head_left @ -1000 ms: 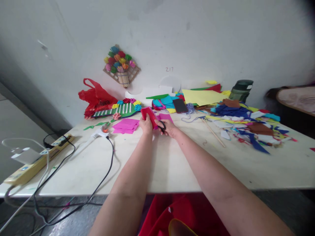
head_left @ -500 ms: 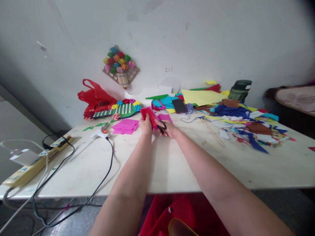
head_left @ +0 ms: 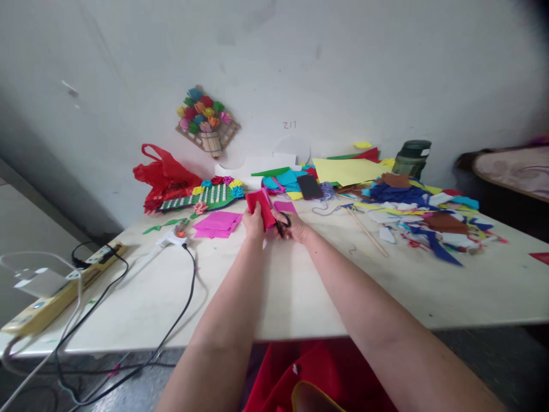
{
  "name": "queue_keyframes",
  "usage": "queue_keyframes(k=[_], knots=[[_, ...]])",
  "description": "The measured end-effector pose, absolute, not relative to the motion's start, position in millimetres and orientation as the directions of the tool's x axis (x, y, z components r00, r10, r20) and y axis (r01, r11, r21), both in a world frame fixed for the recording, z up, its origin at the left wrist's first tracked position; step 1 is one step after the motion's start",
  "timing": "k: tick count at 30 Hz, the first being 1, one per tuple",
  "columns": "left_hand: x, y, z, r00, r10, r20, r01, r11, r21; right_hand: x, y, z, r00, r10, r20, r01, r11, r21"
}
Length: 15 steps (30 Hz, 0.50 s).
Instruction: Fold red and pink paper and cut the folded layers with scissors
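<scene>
My left hand (head_left: 254,222) is closed on a folded piece of red paper (head_left: 262,207), which has a magenta layer showing along its right side. The fingers of my right hand (head_left: 295,229) are wrapped through the handles of black scissors (head_left: 285,221). The scissors are at the right edge of the red paper; their blades are mostly hidden. Left of my hands lies a stack of magenta paper squares (head_left: 218,224), and another magenta piece (head_left: 285,207) rests behind the scissors.
Colored scraps (head_left: 429,212) are heaped on the right, near a wooden stick (head_left: 369,233). A phone (head_left: 309,187) lies at the back beside purple yarn (head_left: 327,191). On the left are a glue gun (head_left: 172,237), its cable, a power strip (head_left: 64,297) and a red bag (head_left: 169,177).
The magenta edge beside the red paper shows less at its lower end, and the scissors have shifted slightly. Both hands keep their grips. The whole view has moved a little.
</scene>
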<state>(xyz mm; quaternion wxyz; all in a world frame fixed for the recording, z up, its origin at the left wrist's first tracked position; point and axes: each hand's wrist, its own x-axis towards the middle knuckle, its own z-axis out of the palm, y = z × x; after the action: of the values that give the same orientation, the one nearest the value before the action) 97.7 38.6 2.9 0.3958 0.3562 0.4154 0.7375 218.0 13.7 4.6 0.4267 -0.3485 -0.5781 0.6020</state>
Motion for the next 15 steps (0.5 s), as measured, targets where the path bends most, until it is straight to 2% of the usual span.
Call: queue_keyframes(k=[7, 15], knots=[[97.3, 35.4, 0.3, -0.41, 0.899, 0.153, -0.264, -0.278, 0.924, 217.4, 13.4, 6.4, -0.365, 0.927, 0.087, -0.082, 0.061, -0.995], [97.6, 38.3, -6.6, -0.408, 0.902, 0.142, -0.321, -0.287, 0.903, 216.0, 10.8, 10.1, -0.338, 0.94, 0.046, -0.044, 0.034, -0.998]])
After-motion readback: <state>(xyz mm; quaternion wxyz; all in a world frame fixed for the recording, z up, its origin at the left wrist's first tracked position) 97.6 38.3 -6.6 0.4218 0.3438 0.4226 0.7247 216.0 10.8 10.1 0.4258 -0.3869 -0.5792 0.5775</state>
